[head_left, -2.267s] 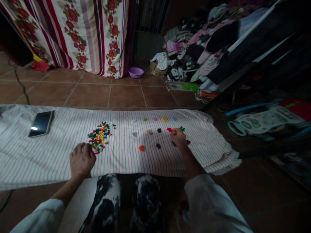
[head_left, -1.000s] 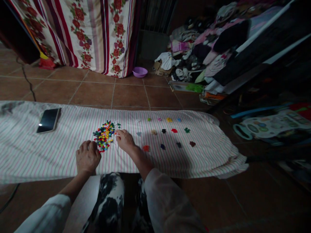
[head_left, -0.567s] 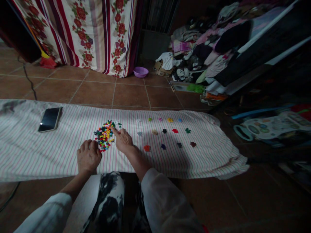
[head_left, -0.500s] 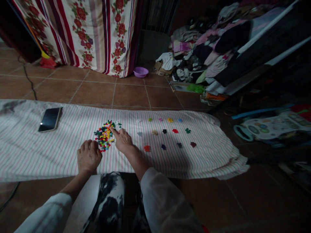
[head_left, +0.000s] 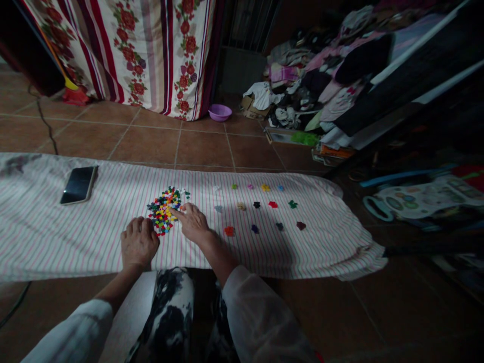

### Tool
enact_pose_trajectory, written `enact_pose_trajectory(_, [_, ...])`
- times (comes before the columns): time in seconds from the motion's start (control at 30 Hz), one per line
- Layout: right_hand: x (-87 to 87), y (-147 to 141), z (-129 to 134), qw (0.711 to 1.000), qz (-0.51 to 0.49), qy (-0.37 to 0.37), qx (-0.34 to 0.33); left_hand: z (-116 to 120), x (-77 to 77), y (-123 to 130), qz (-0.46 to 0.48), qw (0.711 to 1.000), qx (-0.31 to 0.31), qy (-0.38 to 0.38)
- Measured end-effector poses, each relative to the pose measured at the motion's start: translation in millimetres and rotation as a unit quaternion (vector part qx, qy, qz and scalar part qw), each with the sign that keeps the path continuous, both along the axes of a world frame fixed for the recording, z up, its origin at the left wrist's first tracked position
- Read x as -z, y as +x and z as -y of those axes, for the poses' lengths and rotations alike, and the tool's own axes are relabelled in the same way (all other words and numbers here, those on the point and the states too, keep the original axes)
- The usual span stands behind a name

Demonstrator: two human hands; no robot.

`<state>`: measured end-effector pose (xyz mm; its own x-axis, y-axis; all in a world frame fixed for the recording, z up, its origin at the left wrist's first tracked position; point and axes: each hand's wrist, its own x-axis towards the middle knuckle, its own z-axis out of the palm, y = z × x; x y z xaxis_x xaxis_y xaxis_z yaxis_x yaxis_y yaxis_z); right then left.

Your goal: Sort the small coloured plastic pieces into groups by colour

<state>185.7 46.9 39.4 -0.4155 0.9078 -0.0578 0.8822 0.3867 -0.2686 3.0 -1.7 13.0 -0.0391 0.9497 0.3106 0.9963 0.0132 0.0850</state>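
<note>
A mixed pile of small coloured plastic pieces lies on the striped cloth. My right hand reaches over the pile's right edge, its index finger stretched out to touch yellow pieces. The other fingers are partly bent, and nothing shows in them. At the pile's near left side, my left hand rests palm down on the cloth, fingers lying loosely forward. To the right, little single-colour heaps stand in rows, among them a yellow heap, a red heap, an orange heap and a dark green heap.
A phone lies on the cloth at the left. Beyond the table, a purple basin sits on the tiled floor by a floral curtain. Heaped clothes fill the back right.
My right index finger has moved from the top of the pile down toward its middle, nearer to me. My left hand stays in place.
</note>
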Motion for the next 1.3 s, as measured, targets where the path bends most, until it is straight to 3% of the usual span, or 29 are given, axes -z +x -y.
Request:
enact_pose_trajectory(0.4, [2.2, -3.5, -4.5, 0.998, -0.031, -0.012, 0.052, 0.0, -1.0, -0.5, 0.004, 1.000, 0.003, -0.005])
enact_pose_trajectory(0.83, [7.4, 4.9, 13.2, 0.997, -0.075, 0.017, -0.029, -0.4, 1.6, -0.7, -0.003, 1.000, -0.004, -0.007])
enact_pose_trajectory(1.3, [-1.2, -14.5, 11.9, 0.998, -0.047, -0.010, 0.030, -0.3, 1.4, -0.4, 0.012, 1.000, 0.003, 0.005])
